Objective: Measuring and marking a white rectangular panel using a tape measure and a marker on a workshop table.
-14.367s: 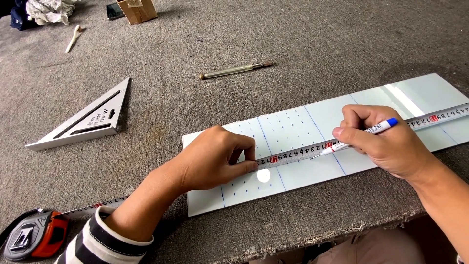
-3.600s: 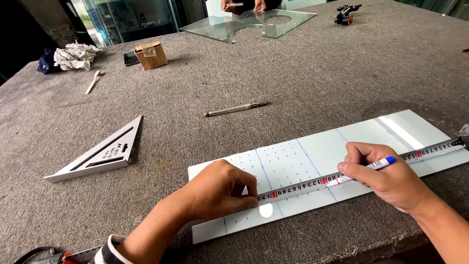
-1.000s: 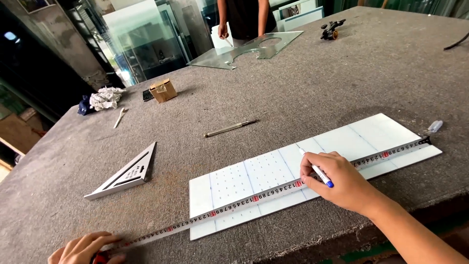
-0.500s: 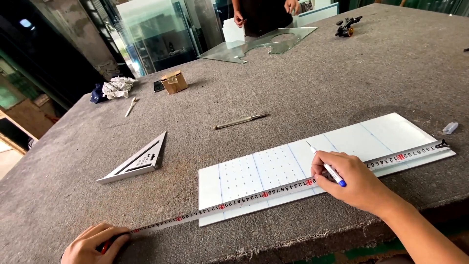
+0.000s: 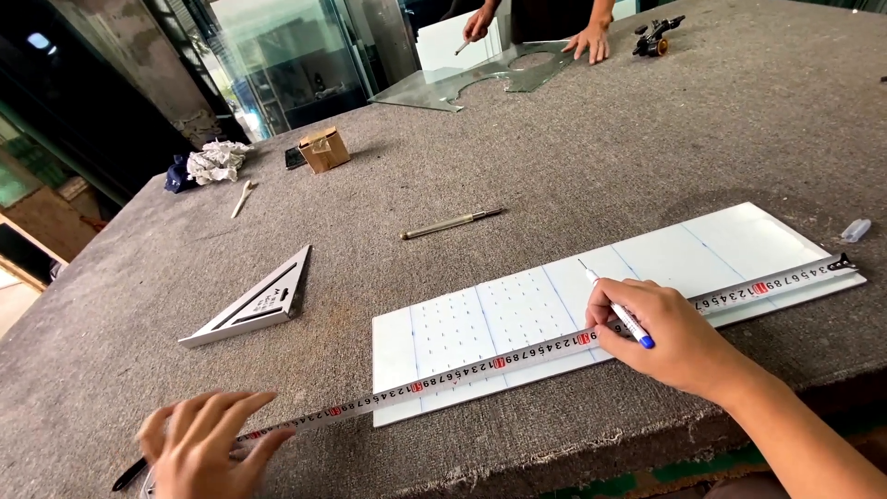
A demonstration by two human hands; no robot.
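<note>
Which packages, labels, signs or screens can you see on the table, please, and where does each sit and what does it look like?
Small cardboard box: far left of the table, brown, roughly cube-shaped, taped on top.
Dark flat thing: just left of the box, perhaps a phone; too small to tell.
Set square: left of the white sheet, grey triangle with small dark print.
No signs or lit screens in view.

Bare felt lies open between the white panel (image 5: 591,305) and the glass sheet (image 5: 480,79). Only the metal stylus (image 5: 451,223) and set square (image 5: 254,300) interrupt it; the tape measure (image 5: 517,356) bars the panel's near edge.
</note>
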